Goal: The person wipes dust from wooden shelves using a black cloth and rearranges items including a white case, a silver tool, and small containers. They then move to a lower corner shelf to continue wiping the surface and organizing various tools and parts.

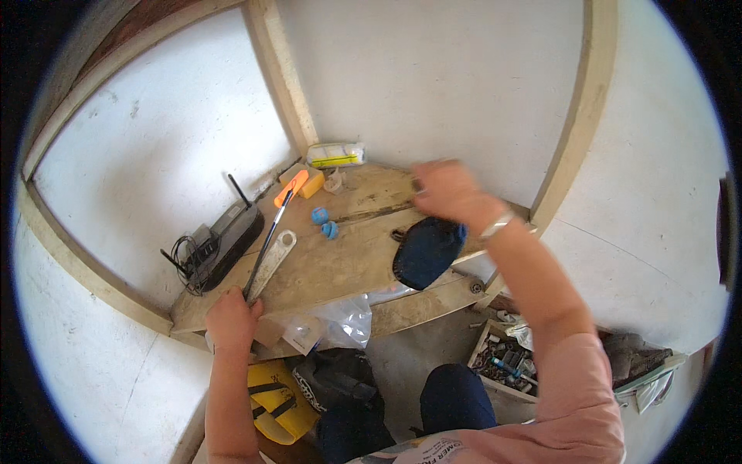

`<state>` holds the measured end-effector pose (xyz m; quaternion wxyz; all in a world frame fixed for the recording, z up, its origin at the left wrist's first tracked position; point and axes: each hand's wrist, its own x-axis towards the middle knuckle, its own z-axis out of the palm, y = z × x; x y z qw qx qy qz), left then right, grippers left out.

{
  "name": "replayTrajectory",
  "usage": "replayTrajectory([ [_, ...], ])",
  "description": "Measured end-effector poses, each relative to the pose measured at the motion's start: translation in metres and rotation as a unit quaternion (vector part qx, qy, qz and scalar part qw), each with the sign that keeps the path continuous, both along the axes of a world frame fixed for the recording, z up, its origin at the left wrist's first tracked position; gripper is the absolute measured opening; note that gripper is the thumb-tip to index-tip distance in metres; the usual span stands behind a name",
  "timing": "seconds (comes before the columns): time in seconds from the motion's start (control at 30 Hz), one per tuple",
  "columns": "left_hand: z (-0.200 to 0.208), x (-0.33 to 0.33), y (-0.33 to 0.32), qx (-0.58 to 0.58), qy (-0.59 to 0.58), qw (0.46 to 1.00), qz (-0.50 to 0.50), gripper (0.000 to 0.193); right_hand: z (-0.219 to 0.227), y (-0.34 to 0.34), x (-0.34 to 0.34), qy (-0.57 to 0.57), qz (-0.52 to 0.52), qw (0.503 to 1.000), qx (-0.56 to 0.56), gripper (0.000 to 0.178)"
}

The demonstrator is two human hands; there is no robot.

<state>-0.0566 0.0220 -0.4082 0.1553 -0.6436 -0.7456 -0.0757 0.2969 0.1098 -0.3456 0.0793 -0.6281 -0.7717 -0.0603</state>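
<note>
My left hand is closed around the lower end of a thin dark rod with an orange head, held slanting over the wooden shelf. Beside the rod lies a flat pale tool with a round hole at its end; its lower end is close to my fingers. My right hand, slightly blurred, is over the shelf's far right part with its fingers curled. What it holds, if anything, is hidden. Below its wrist, a dark blue cloth pouch or cap overhangs the shelf's front edge.
A black router with antennas and cables stands at the left wall. Blue balls, a yellow block and a white-yellow packet lie farther back. Plastic bags fill a lower shelf. A box of small parts sits at lower right.
</note>
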Motion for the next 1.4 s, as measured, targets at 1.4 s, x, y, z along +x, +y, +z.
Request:
replayTrajectory([
  [1.4, 0.006, 0.003, 0.001, 0.029, 0.044, 0.999, -0.013, 0.031, -0.055, -0.002, 0.037, -0.044, -0.032, 0.997, 0.059, 0.03],
])
